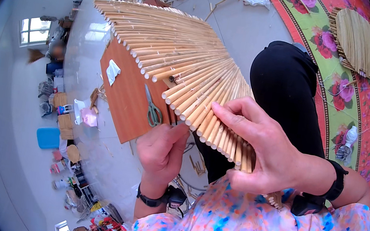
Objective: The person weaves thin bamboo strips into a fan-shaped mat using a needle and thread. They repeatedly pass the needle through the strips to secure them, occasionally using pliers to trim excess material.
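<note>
A mat of pale bamboo sticks point(175, 52), bound side by side, fans out from my lap toward the upper left. My right hand point(261, 148) grips the near end of the mat, fingers curled over the stick ends. Just below the stick ends, my left hand point(162, 153) is closed with its thumb pressed against them; what it pinches is hidden. Both wrists wear black bands. My black-trousered knee point(289, 88) lies under the mat.
A brown board point(124, 92) on the floor carries green-handled scissors point(152, 108) and a white scrap. A finished round stick mat point(358, 41) rests on the flowered red rug point(339, 105). Loose sticks litter the floor. A blue box point(48, 137) and clutter lie at the left.
</note>
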Available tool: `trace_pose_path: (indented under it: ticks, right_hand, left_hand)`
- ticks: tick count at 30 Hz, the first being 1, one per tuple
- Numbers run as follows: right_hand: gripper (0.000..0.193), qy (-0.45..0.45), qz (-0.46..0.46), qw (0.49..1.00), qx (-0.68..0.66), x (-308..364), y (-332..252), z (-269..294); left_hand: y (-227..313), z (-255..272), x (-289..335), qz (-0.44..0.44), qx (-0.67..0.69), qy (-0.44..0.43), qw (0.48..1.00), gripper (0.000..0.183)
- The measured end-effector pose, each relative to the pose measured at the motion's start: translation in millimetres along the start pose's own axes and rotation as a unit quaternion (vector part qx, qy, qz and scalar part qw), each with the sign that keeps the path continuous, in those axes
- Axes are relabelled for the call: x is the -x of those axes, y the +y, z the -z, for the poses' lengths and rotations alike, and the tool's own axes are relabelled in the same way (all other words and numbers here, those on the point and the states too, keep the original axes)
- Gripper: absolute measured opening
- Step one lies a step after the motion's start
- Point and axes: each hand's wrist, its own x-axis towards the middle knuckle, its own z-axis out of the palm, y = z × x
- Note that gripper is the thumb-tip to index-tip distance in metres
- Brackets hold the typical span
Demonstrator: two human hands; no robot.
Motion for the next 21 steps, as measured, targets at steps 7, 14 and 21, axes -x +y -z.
trace_pose_path:
  ticks: [7,14,21]
  right_hand:
    - [0.082,0.014,0.013,0.999,-0.032,1,3,-4]
    - [0.083,0.021,0.022,0.999,-0.039,3,5,-7]
    - [0.083,0.026,0.03,0.999,-0.021,4,6,-7]
  left_hand:
    - [5,21,5,0.15,0.081,-0.088,0.981,0.011]
    - [2,21,2,0.119,0.069,-0.096,0.986,0.01]
    - [0,15,4,0.09,0.052,-0.078,0.992,0.013]
